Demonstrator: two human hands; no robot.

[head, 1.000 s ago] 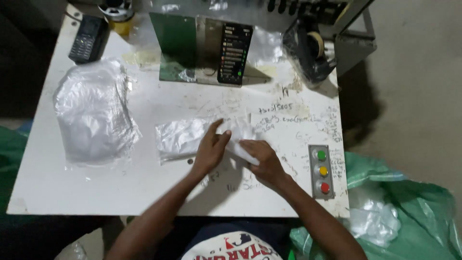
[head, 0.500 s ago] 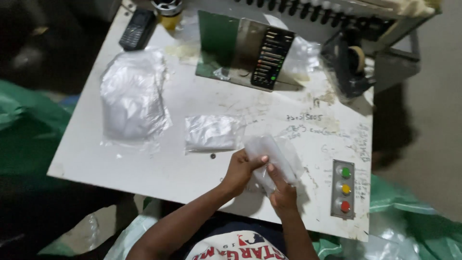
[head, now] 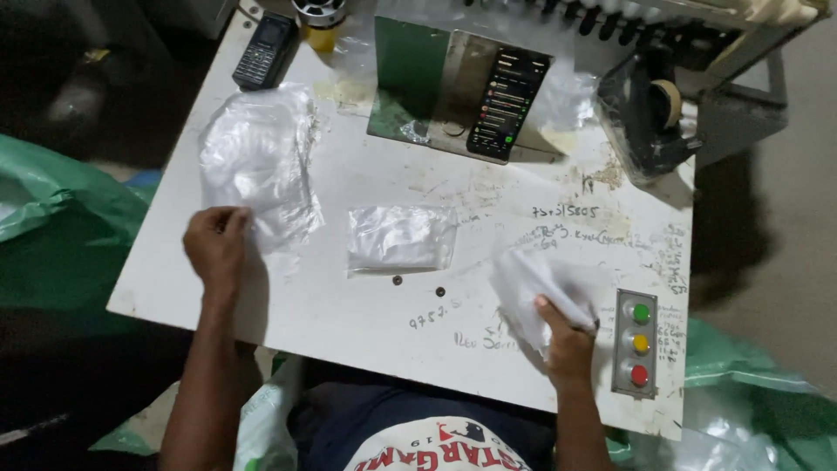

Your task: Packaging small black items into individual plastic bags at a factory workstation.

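- Right now the left hand [head: 215,244] rests at the lower edge of a stack of clear plastic bags [head: 257,161] on the left part of the white tabletop [head: 349,296]; its fingers are curled onto the plastic, though whether the grip truly pinches a bag or only touches it cannot be told.
- Over on the right, the right hand [head: 567,336] has its grip clenched on a white packet [head: 545,283], crumpled and lifted slightly at the near right part of the tabletop, just beside a grey control panel [head: 639,343].
- That panel carries three round buttons in a column: green on top, yellow in the middle, red at the bottom.
- Between the two hands, a flat packed bag [head: 401,237] with white contents lies alone in the middle of the tabletop, apart from both hands.
- At the far left corner sits a dark keypad phone [head: 264,50], with a small yellow-based spool [head: 318,19] just beside it.
- A smartphone [head: 508,103] with a lit screen leans on a green and metal plate [head: 418,78] at the far middle.
- A black tape dispenser [head: 649,113] stands at the far right.
- Handwritten marks cover the tabletop's right half.
- Green plastic sacks [head: 52,209] lie on the floor to either side.
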